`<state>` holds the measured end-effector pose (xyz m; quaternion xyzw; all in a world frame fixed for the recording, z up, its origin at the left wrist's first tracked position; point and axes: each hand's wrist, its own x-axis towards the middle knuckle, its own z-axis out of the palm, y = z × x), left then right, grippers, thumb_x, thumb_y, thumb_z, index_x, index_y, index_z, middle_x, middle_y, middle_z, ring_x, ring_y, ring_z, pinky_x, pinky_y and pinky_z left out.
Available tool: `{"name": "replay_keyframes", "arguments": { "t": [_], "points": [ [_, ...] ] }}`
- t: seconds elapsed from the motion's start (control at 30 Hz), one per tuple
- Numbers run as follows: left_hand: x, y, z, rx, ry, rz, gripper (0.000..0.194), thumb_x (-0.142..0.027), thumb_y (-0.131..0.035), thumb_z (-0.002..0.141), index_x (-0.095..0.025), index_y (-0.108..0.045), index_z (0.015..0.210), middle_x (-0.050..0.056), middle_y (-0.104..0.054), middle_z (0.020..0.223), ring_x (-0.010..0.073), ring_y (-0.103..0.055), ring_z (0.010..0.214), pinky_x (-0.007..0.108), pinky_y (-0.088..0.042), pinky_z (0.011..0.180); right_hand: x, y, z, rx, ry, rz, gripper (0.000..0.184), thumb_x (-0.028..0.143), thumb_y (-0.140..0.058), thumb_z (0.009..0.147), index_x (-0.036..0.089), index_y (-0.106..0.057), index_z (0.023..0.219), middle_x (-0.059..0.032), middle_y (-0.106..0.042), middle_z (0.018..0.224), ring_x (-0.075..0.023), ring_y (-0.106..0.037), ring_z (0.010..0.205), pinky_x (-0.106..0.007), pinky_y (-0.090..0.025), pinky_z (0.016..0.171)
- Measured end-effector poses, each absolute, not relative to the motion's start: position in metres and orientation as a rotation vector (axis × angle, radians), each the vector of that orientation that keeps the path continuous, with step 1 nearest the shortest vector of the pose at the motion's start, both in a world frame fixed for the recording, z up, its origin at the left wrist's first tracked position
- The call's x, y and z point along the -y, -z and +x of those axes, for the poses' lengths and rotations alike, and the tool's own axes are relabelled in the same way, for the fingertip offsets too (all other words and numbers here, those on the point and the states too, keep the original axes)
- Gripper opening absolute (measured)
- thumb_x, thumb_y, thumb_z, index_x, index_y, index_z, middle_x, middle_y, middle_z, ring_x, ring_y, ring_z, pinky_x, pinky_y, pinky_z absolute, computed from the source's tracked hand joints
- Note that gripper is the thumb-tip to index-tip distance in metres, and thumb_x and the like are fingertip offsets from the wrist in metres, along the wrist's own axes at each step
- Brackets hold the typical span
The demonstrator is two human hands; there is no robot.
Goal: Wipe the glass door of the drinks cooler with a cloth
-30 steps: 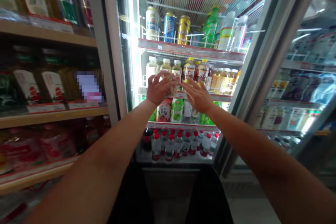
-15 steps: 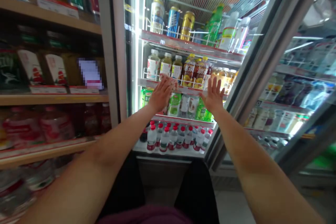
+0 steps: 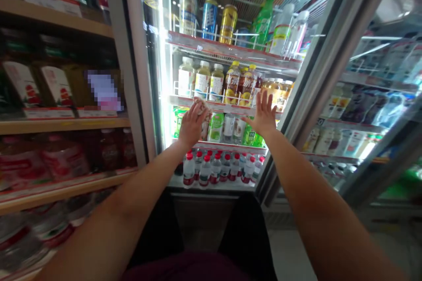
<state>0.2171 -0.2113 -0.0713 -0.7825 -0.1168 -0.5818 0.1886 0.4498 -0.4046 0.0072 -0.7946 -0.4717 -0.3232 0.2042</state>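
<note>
My left hand (image 3: 191,126) presses a crumpled pale pinkish cloth (image 3: 201,104) under its fingers, in front of a lit drinks fridge. Most of the cloth is hidden behind the hand. To its right, my right hand (image 3: 264,115) is raised with fingers spread and holds nothing; whether it touches the fridge's glass I cannot tell. Behind the hands, a shelf edge (image 3: 227,108) carries bottles with white caps (image 3: 201,80) and brown bottles with yellow caps (image 3: 232,83). Below are green drink packs (image 3: 216,127).
Red-capped bottles (image 3: 205,171) line the fridge floor. Cans (image 3: 228,24) and a green bottle (image 3: 264,22) stand higher up. Wooden shelves (image 3: 62,125) with bottles flank the left side. A slanted metal door frame (image 3: 313,92) runs along the right, with more chilled drinks beyond.
My left hand has shifted left and slightly down with the cloth. The right hand stays spread, a little further left in view. The whole view has moved slightly.
</note>
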Motion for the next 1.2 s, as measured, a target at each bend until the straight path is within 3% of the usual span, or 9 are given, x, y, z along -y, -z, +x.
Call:
{"name": "replay_keyframes", "arguments": {
  "t": [0.17,0.27,0.5,0.63,0.73,0.9,1.03,1.2],
  "points": [
    [0.202,0.053,0.221,0.417,1.775,-2.117,0.055,-0.014,-0.050,0.100,-0.023,-0.053,0.154,0.013,-0.033,0.169,0.0320,-0.030,0.157,0.056,-0.038,0.122,0.403,-0.006,0.448,1.294,0.851,-2.175,0.091,0.053,-0.047,0.106,0.022,0.009,0.170,-0.0101,0.012,0.178,-0.0351,0.009,0.164,-0.069,-0.008,0.129],
    [0.200,0.052,0.223,0.443,1.768,-2.106,0.056,-0.014,-0.047,0.101,-0.024,-0.049,0.157,0.012,-0.026,0.172,0.0300,-0.026,0.159,0.055,-0.040,0.121,0.401,-0.004,0.451,1.300,0.864,-2.145,0.085,0.051,-0.040,0.108,0.023,0.011,0.170,-0.0093,0.012,0.178,-0.0343,0.009,0.164,-0.070,-0.009,0.128],
    [0.204,0.007,0.225,0.462,1.694,-2.208,0.054,-0.013,-0.037,0.103,-0.020,-0.054,0.153,0.005,-0.027,0.172,0.0280,-0.022,0.160,0.053,-0.031,0.127,0.397,-0.001,0.455,1.303,0.855,-2.177,0.092,0.053,-0.046,0.106,0.025,0.017,0.168,-0.0100,0.013,0.177,-0.0332,0.008,0.164,-0.070,-0.006,0.128],
    [0.216,0.004,0.228,0.468,1.674,-2.234,0.060,-0.006,-0.043,0.098,-0.027,-0.057,0.152,0.007,-0.024,0.173,0.0309,-0.022,0.160,0.057,-0.033,0.125,0.401,-0.004,0.450,1.287,0.861,-2.254,0.120,0.064,-0.066,0.094,0.021,0.019,0.167,-0.0113,0.019,0.176,-0.0364,0.013,0.163,-0.067,-0.004,0.130],
    [0.226,0.019,0.227,0.357,1.498,-2.355,0.058,-0.004,-0.049,0.097,-0.029,-0.061,0.148,0.008,-0.033,0.170,0.0305,-0.029,0.157,0.052,-0.035,0.125,0.403,-0.005,0.447,1.299,0.865,-2.292,0.135,0.065,-0.076,0.087,0.021,0.025,0.165,-0.0120,0.022,0.175,-0.0379,0.017,0.162,-0.068,-0.007,0.129],
    [0.226,0.011,0.224,0.301,1.478,-2.327,0.058,-0.005,-0.048,0.097,-0.029,-0.060,0.148,0.008,-0.037,0.168,0.0272,-0.031,0.157,0.052,-0.032,0.127,0.402,-0.003,0.450,1.302,0.863,-2.254,0.135,0.064,-0.076,0.087,0.023,0.026,0.165,-0.0125,0.022,0.175,-0.0384,0.013,0.163,-0.070,-0.008,0.129],
    [0.223,0.005,0.225,0.372,1.605,-2.260,0.060,-0.004,-0.047,0.096,-0.025,-0.057,0.151,0.011,-0.033,0.170,0.0301,-0.028,0.158,0.055,-0.031,0.127,0.401,-0.001,0.450,1.310,0.863,-2.218,0.133,0.064,-0.076,0.088,0.023,0.023,0.166,-0.0120,0.021,0.175,-0.0388,0.012,0.163,-0.071,-0.009,0.128],
    [0.220,0.020,0.216,0.250,1.411,-2.309,0.058,-0.003,-0.048,0.097,-0.028,-0.059,0.148,0.009,-0.038,0.167,0.0271,-0.031,0.157,0.052,-0.034,0.125,0.403,-0.002,0.445,1.282,0.857,-2.234,0.135,0.060,-0.079,0.086,0.022,0.022,0.166,-0.0131,0.017,0.176,-0.0381,0.012,0.163,-0.068,-0.009,0.129]
  ]
}}
